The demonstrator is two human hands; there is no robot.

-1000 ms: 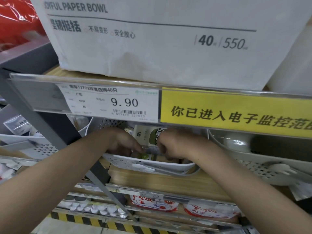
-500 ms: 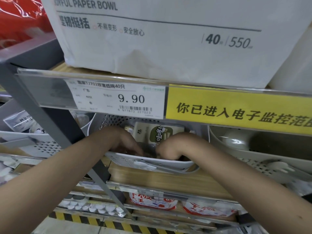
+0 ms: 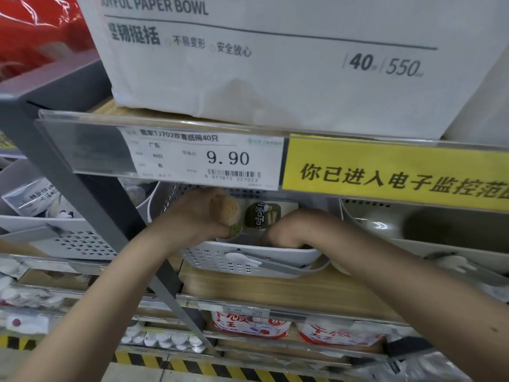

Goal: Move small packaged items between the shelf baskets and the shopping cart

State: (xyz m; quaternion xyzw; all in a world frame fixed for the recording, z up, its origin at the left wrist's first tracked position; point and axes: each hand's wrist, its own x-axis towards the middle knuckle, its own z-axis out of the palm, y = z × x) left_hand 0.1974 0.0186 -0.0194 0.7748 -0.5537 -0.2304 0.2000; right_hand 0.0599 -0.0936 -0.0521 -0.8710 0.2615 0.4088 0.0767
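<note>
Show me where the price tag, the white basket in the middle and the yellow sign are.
price tag (image 3: 202,158): head view, middle of the white label.
white basket (image 3: 242,261): head view, perforated front wall.
yellow sign (image 3: 396,172): head view, middle of the yellow strip.

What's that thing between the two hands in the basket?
In the head view, a green-and-white packet stands in the white basket between the left hand and right hand.

Above the fingers (image 3: 225,216), the white box (image 3: 275,64) reads "PAPER BOWL", "40", "550"; the price tag (image 3: 201,158) reads "9.90".
</note>
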